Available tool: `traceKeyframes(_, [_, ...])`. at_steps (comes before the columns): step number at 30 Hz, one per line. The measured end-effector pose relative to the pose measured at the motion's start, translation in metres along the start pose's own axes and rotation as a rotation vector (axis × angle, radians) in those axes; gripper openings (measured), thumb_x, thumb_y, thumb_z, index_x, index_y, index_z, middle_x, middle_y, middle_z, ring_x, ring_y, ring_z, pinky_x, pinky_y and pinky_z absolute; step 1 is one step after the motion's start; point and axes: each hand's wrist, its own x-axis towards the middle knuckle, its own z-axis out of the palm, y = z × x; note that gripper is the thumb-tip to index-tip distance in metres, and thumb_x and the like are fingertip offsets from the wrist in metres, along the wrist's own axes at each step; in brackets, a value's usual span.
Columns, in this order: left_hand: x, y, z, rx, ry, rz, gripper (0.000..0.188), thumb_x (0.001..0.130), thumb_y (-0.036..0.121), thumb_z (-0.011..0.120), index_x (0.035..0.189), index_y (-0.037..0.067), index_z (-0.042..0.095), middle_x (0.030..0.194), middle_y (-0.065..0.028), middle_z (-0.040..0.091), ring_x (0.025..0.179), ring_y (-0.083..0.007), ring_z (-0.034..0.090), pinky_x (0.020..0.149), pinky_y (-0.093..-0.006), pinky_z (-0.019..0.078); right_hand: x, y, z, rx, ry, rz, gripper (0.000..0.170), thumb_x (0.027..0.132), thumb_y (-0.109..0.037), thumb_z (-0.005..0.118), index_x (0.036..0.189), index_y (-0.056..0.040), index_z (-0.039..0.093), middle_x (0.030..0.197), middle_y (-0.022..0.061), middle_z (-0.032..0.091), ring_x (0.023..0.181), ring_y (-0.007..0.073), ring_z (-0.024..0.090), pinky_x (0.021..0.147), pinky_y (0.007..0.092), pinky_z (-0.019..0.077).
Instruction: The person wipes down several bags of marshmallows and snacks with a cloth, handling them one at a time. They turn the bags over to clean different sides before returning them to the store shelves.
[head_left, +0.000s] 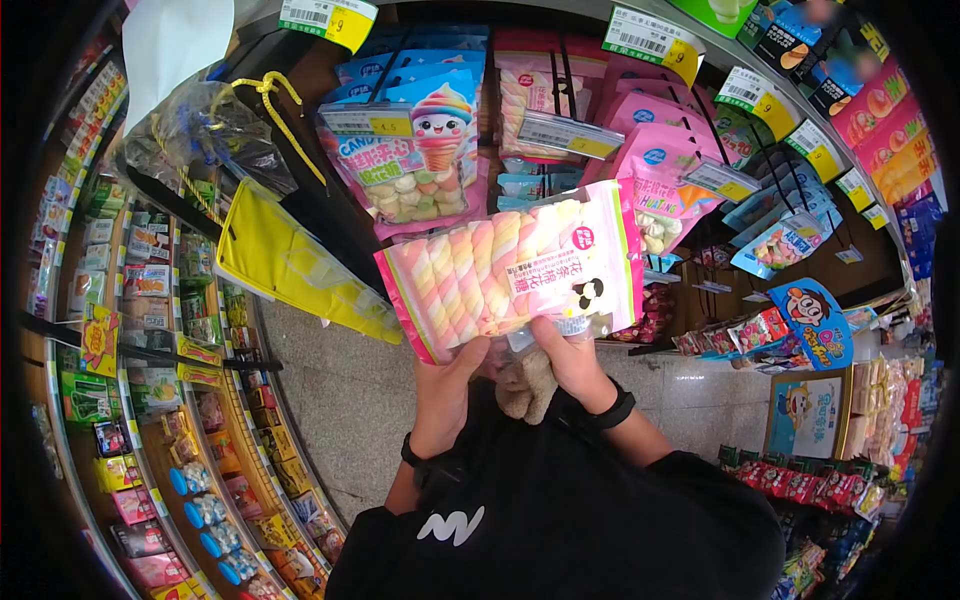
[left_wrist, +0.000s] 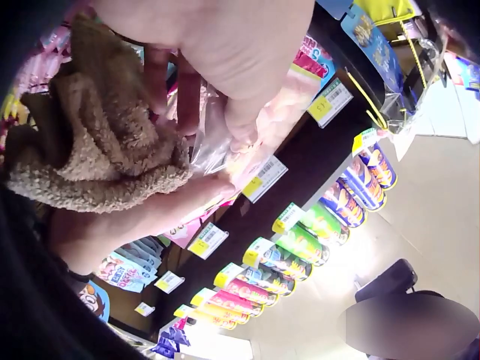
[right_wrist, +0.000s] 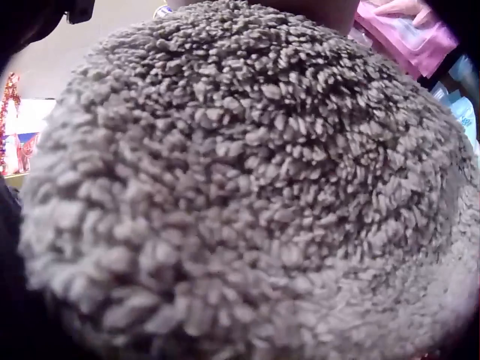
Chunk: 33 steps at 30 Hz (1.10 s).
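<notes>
Both hands hold a pink-edged bag of twisted marshmallows (head_left: 490,265) in front of the hanging sweets. The left hand (head_left: 445,395) grips its lower edge, thumb on the front. The right hand (head_left: 570,360) pinches the same edge further right, its thumb on the clear plastic. A fluffy brown cloth (head_left: 530,388) hangs at the right hand, between the two wrists. In the left wrist view this cloth (left_wrist: 97,142) bunches up against the fingers. It fills most of the right wrist view, a fluffy surface (right_wrist: 247,180) that hides the right hand's fingers.
Behind the bag hang blue candy bags (head_left: 410,150) and pink marshmallow bags (head_left: 655,185) on hooks with price tags (head_left: 570,133). A yellow plastic sheet (head_left: 300,265) hangs at the left. Shelves of packaged goods (head_left: 130,400) curve along the left side. Crisp tubes (left_wrist: 364,184) line a shelf.
</notes>
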Motion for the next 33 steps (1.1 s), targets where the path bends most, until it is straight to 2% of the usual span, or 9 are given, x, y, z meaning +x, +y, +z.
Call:
traceKeyframes(3, [0.0,-0.003,-0.004,0.035,-0.015,0.011,0.031,0.088,0.011,0.067,0.115,0.001,0.055,0.091,-0.0085,0.067,0.074,-0.0143,0.063,0.061,-0.0259,0.0494,-0.004,0.006,-0.004,0.072,0.034,0.001,0.035,0.094,-0.015,0.059,0.124,-0.0001,0.052,0.117,0.0062,0.059,0.105,0.0137,0.055,0.089,0.0301,0.0452])
traceKeyframes(5, [0.0,-0.003,-0.004,0.041,0.042,0.059,0.029,0.088,0.011,0.067,0.113,0.001,0.056,0.089,-0.0079,0.067,0.07,-0.0138,0.062,0.06,-0.0257,0.0478,-0.003,0.009,-0.009,0.359,0.166,-0.053,0.037,0.097,-0.022,0.055,0.126,0.0002,0.05,0.119,0.0066,0.057,0.106,0.0144,0.054,0.091,0.0308,0.0437])
traceKeyframes(6, [0.0,-0.003,-0.005,0.038,0.041,0.059,0.029,0.088,0.011,0.067,0.113,0.001,0.056,0.089,-0.0079,0.067,0.07,-0.0138,0.062,0.06,-0.0257,0.0478,0.001,0.006,-0.017,0.374,0.121,-0.033,0.053,0.097,-0.034,0.054,0.137,-0.0012,0.039,0.129,0.0096,0.053,0.115,0.0193,0.053,0.099,0.0346,0.0408])
traceKeyframes(7, [0.0,-0.002,-0.007,0.027,0.049,0.078,0.029,0.087,0.01,0.067,0.112,0.001,0.056,0.088,-0.0076,0.067,0.07,-0.0139,0.061,0.06,-0.0255,0.0473,0.003,0.005,-0.017,0.37,0.123,-0.034,0.053,0.097,-0.034,0.054,0.137,-0.0012,0.039,0.129,0.0096,0.053,0.115,0.0193,0.053,0.099,0.0346,0.0408])
traceKeyframes(9, [0.0,-0.001,-0.008,0.014,0.057,0.091,0.028,0.087,0.009,0.068,0.112,0.001,0.056,0.087,-0.0073,0.066,0.069,-0.014,0.061,0.06,-0.0254,0.0469,0.004,0.003,-0.011,0.114,0.257,-0.107,0.039,0.099,-0.024,0.051,0.128,0.001,0.048,0.121,0.0072,0.055,0.109,0.0154,0.052,0.095,0.0309,0.0401])
traceKeyframes(20, [-0.003,0.002,-0.006,0.031,0.065,0.131,0.03,0.086,0.008,0.068,0.112,0.0,0.055,0.09,-0.0085,0.065,0.069,-0.0134,0.061,0.062,-0.0252,0.0482,-0.001,-0.003,-0.014,0.083,0.227,-0.149,0.041,0.098,-0.024,0.052,0.13,0.002,0.047,0.121,0.0056,0.054,0.11,0.014,0.051,0.094,0.0307,0.0403])
traceKeyframes(26, [-0.002,-0.004,-0.013,0.011,0.063,0.119,0.031,0.086,0.009,0.069,0.112,0.0,0.055,0.089,-0.0074,0.065,0.07,-0.0128,0.06,0.062,-0.0249,0.0484,-0.001,-0.014,-0.023,0.028,0.093,-0.054,0.042,0.088,-0.004,0.064,0.127,-0.0002,0.05,0.115,0.0024,0.058,0.103,0.0119,0.054,0.089,0.0283,0.0435])
traceKeyframes(29, [-0.004,-0.005,-0.01,0.058,-0.003,0.08,0.035,0.088,0.013,0.067,0.118,0.003,0.052,0.099,-0.0053,0.062,0.077,-0.0141,0.058,0.066,-0.0301,0.0444,0.002,-0.013,-0.021,0.06,0.148,-0.081,0.041,0.089,-0.003,0.062,0.128,0.0003,0.05,0.115,0.0019,0.057,0.103,0.0117,0.054,0.089,0.0282,0.0436])
traceKeyframes(33, [-0.004,-0.01,-0.008,0.071,-0.007,0.085,0.034,0.088,0.013,0.067,0.117,0.004,0.052,0.098,-0.0052,0.062,0.075,-0.0138,0.058,0.065,-0.0295,0.0441,0.0,-0.016,-0.023,0.137,0.153,-0.025,0.041,0.089,-0.002,0.061,0.129,-0.0002,0.049,0.116,0.0019,0.056,0.104,0.0113,0.053,0.089,0.0276,0.0431])
